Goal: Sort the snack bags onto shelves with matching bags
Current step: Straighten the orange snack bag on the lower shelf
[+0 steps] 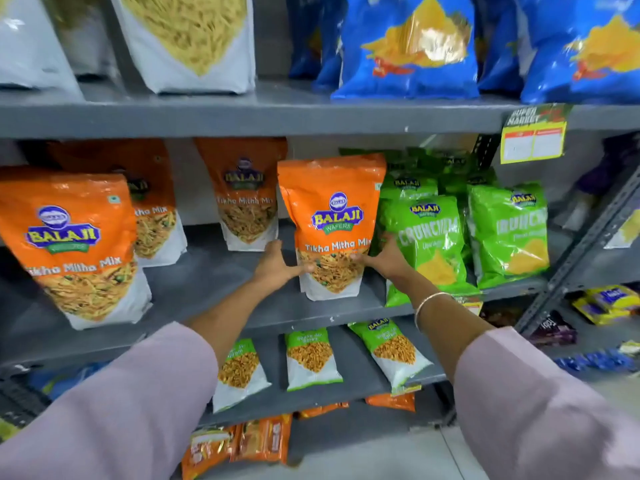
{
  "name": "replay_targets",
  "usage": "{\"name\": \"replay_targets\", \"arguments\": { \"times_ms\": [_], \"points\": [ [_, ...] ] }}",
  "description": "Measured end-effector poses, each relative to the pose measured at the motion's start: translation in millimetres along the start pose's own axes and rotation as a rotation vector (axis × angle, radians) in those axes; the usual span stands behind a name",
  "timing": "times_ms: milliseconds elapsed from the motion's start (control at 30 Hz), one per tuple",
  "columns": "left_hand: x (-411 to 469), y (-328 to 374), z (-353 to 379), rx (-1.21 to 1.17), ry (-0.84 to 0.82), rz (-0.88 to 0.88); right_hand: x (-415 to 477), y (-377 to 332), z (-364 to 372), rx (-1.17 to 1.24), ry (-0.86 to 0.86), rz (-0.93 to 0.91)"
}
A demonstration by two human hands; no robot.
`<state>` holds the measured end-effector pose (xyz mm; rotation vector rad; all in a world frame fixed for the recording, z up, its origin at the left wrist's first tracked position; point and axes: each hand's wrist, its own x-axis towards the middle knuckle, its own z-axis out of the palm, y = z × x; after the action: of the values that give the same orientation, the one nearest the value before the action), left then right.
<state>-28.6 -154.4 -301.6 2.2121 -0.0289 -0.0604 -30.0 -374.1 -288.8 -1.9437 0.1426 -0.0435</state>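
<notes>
Both arms reach forward to the gray middle shelf [221, 292]. The sleeves are soft and pale pink, and a thin silver bangle [429, 303] sits on the right wrist. The left hand [277, 266] presses flat on the left side of an orange bag [331, 226], thumb across the front near the bottom. The right hand [388, 258] presses on the bag's right side, fingers spread. So both hands are open wide and hold the bag between them.

The orange bag stands upright on the middle shelf. It is shiny and smooth, orange on top and white at the bottom, with a see-through window that shows crunchy yellow sticks. It reads "BALAJI WAFERS" and "Tikha Mitha Mix".

To the left of the orange bag stand more bags just like it: a big close one [74, 244] and others [244, 195] farther back. Just to the right, touching it, are puffy green bags [429, 240] that also say "BALAJI"; the big white word on them is too blurry to read in full.

Above the orange bag, the top shelf holds blue bags [408, 46] and a white bag [194, 39] full of thin yellow noodles. A yellow tag [533, 136] reading "SUPER MARKET" hangs from that shelf's edge. Below the orange bag lie small green-and-white packets [311, 358].
</notes>
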Motion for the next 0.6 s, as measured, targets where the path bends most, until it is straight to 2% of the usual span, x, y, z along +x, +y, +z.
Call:
{"name": "replay_targets", "arguments": {
  "times_ms": [133, 333, 600],
  "points": [
    [27.3, -26.7, 19.3, -0.128, -0.120, -0.079, 10.9, 10.1, 6.0, 0.070, -0.143, 0.039],
    [23.1, -1.5, 23.1, -0.136, -0.052, -0.039, 18.1, 15.4, 12.0, 0.128, -0.219, 0.008],
    [14.8, -1.9, 8.9, -0.150, 0.008, -0.001, 16.8, 0.8, 25.5, 0.105, -0.157, -0.014]
  ]
}}
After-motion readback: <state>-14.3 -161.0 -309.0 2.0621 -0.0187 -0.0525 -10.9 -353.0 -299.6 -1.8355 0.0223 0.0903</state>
